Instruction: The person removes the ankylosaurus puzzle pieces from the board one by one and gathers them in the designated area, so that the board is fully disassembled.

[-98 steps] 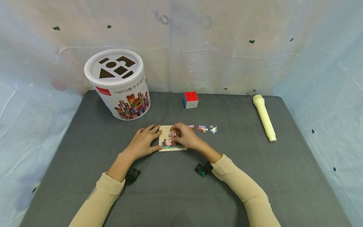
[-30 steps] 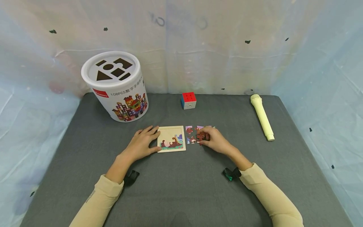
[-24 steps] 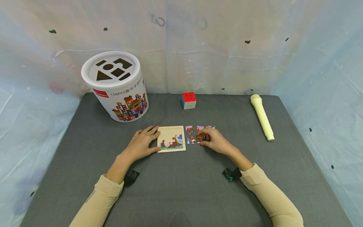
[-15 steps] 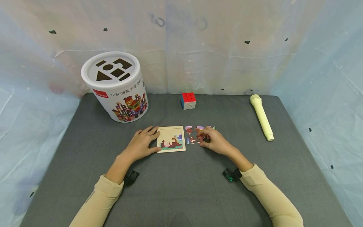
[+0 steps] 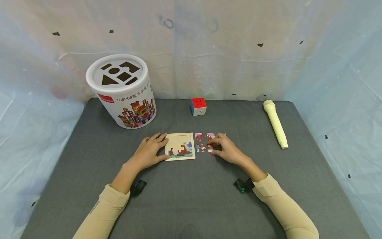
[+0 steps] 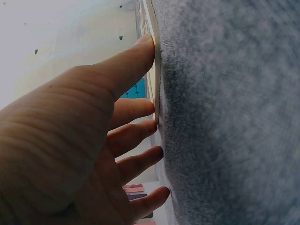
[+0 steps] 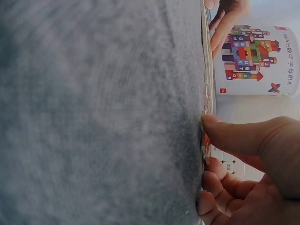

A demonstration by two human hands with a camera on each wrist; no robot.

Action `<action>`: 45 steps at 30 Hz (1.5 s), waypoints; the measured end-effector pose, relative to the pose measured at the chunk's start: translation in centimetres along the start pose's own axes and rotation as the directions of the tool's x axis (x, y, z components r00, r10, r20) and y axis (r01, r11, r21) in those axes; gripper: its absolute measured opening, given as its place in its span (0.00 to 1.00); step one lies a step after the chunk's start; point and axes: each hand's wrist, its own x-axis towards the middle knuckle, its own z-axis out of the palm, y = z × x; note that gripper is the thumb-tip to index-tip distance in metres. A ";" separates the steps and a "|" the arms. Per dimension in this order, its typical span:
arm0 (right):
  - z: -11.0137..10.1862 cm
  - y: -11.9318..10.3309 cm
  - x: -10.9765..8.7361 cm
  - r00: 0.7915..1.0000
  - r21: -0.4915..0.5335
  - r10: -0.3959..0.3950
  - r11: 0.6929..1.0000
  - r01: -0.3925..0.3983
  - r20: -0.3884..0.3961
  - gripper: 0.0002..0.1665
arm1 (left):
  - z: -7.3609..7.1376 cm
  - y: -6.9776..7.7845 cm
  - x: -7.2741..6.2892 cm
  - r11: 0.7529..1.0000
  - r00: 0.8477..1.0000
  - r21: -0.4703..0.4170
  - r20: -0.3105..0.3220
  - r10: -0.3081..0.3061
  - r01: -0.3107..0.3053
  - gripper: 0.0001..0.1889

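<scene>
My left hand (image 5: 150, 148) rests at the left edge of a small wooden puzzle board (image 5: 176, 138), fingers spread, thumb at its lower corner. Joined puzzle pieces (image 5: 180, 152) fill the board's lower part and reach up its right side; bare wood shows above. To the right of the board, my right hand (image 5: 227, 148) pinches a reddish puzzle piece (image 7: 206, 140) between thumb and fingers, close to the cloth. Other loose pieces lie about it: a brown-and-purple piece (image 5: 199, 136), a piece below that (image 5: 201, 148), and more partly hidden behind the right hand.
A large white block tub (image 5: 122, 89) with a shape-hole lid stands at the back left. A puzzle cube (image 5: 198, 106) sits at the back middle, and a pale yellow toy microphone (image 5: 276, 124) lies at the right. Grey cloth (image 5: 191, 199) covers the table.
My right hand has moved right from over the board to the loose pieces, leaving a purple-blue piece in the board. Its fingers now pinch another piece. The left hand stays at the board.
</scene>
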 end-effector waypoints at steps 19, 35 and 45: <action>-0.4 -0.9 0.5 1.000 -0.062 0.000 0.998 -0.001 -0.014 0.21 | 0.1 -0.1 0.1 1.000 1.000 -0.003 0.011 -0.009 0.009 0.41; 3.7 -4.5 4.6 0.994 0.015 -0.100 0.995 0.101 -0.036 0.28 | 0.2 -0.1 0.0 1.000 1.000 -0.001 0.005 0.001 -0.001 0.41; 4.2 -5.0 4.7 0.998 0.036 -0.062 0.997 0.062 0.010 0.28 | 0.1 -0.1 0.0 1.000 1.000 -0.010 0.005 -0.003 0.003 0.40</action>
